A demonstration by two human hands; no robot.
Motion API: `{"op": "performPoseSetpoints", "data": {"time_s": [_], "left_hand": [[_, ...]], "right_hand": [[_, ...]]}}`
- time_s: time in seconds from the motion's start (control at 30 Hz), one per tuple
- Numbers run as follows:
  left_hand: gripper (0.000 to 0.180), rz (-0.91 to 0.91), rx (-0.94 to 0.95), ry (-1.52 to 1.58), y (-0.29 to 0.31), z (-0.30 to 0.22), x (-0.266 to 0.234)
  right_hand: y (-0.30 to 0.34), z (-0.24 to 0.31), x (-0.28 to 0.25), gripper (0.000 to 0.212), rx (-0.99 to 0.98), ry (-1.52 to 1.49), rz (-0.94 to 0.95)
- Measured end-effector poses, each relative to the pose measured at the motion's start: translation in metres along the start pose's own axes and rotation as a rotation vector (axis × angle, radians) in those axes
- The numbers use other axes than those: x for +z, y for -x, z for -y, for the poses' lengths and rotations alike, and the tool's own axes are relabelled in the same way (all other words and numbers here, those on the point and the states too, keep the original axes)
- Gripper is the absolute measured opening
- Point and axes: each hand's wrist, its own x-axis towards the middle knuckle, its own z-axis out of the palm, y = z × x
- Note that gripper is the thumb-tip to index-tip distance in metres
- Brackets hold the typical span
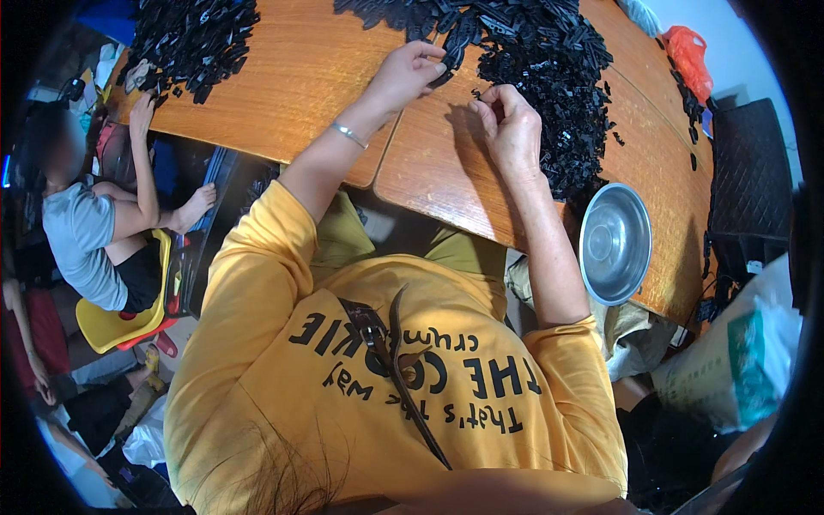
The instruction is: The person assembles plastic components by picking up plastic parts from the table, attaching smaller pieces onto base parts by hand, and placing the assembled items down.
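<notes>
My left hand (pixel 405 75), with a bracelet at its wrist, is closed over the wooden table (pixel 429 163). Its fingertips pinch a black plastic piece (pixel 443 79), partly covered by the fingers. To the right, my right hand (pixel 513 130) is closed too, thumb and forefinger pressed together at a tiny black part (pixel 476 93). Beside and beyond that hand spreads a pile of small black parts (pixel 562 112). Longer black plastic pieces (pixel 524 21) are heaped at the far side.
A steel bowl (pixel 616 245) stands at the table's right edge. Another black heap (pixel 193 43) lies far left, near a seated person (pixel 86 232) on a yellow chair (pixel 112 313). A red plastic bag (pixel 687 60) is far right. A white sack (pixel 730 352) stands at lower right.
</notes>
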Motion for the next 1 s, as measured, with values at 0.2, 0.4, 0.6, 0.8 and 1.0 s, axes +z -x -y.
{"op": "performPoseSetpoints", "data": {"time_s": [0.2,0.4,0.6,0.8,1.0], "left_hand": [[0.030,0.230,-0.174,0.787,0.031,-0.007,-0.007],[0.034,0.277,-0.126,0.906,0.039,-0.012,-0.012],[0.039,0.305,-0.062,0.875,0.047,-0.017,-0.009],[0.042,0.324,-0.085,0.927,0.046,-0.013,-0.013],[0.038,0.362,-0.096,0.947,0.044,-0.009,-0.017]], "right_hand": [[-0.004,0.019,0.004,0.014,-0.016,-0.200,-0.119],[-0.007,0.037,-0.004,0.014,-0.137,-0.220,-0.163],[-0.009,0.047,-0.001,0.015,-0.143,-0.290,-0.262],[-0.005,0.046,-0.002,0.016,-0.158,-0.236,-0.215],[-0.006,0.044,-0.017,0.013,-0.174,-0.232,-0.012]]}}
